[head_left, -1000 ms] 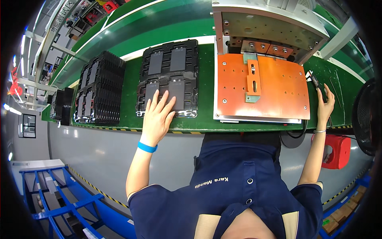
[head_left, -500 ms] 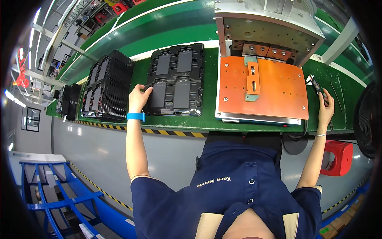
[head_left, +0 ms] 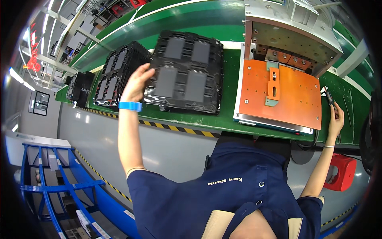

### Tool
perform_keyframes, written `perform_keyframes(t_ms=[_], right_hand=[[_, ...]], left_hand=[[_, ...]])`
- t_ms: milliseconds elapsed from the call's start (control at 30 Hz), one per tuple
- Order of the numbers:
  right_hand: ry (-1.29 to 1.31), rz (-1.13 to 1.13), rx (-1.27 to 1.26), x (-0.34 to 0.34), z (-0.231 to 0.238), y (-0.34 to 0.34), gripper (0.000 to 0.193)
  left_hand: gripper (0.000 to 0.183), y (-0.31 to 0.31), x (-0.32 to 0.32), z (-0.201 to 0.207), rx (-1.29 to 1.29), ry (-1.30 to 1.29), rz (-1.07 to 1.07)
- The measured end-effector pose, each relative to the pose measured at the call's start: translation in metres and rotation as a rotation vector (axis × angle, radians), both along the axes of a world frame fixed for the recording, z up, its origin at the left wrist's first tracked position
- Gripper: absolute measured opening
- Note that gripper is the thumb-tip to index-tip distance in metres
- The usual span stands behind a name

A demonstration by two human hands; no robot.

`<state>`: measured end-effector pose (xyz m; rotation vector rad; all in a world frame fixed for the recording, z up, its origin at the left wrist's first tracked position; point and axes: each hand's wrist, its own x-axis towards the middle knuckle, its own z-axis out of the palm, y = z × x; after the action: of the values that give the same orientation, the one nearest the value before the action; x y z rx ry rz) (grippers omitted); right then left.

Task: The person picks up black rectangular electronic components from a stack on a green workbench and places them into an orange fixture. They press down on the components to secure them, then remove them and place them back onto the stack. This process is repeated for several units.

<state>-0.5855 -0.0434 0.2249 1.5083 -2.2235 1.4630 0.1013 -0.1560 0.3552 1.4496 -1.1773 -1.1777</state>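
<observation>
At the left edge of a black plastic tray (head_left: 181,67) is my left hand (head_left: 136,84), with a blue band on its wrist. Its fingers are closed on the rim, some of them hidden behind it. Flat dark grey rectangular pads (head_left: 195,85) sit in the tray's pockets. The tray looks raised and tilted, slightly smeared by motion, and what lies under it is mostly hidden. To the right of the press, my right hand (head_left: 337,119) grips a caliper (head_left: 330,99) with silver jaws and a dark body, low over the green bench.
A press with an orange plate (head_left: 292,93) stands right of the tray. Stacked black trays (head_left: 116,73) and a smaller dark stack (head_left: 77,89) are to the left. A thin rod (head_left: 348,107) lies far right on the green bench (head_left: 232,85). A red stool (head_left: 343,173) is below.
The tray has come up and grown larger in view, its left side lifted by my left hand. My right hand stays by the caliper. The whole view has shifted a little.
</observation>
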Motion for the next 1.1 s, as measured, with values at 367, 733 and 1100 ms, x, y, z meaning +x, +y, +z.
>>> perform_keyframes(t_ms=[367, 733, 1100], right_hand=[[0.002, 0.023, 0.008, -0.005, -0.005, -0.002, 0.023], [0.032, -0.035, 0.073, -0.008, -0.003, 0.001, 0.022], [0.064, -0.024, 0.064, -0.001, 0.002, 0.001, 0.021]], left_hand=[[0.043, 0.013, 0.266, 0.09, -0.002, -0.034, 0.184], [0.031, -0.027, 0.366, 0.028, 0.005, -0.771, 0.377], [0.051, -0.054, 0.354, -0.013, -0.116, -1.095, 0.248]])
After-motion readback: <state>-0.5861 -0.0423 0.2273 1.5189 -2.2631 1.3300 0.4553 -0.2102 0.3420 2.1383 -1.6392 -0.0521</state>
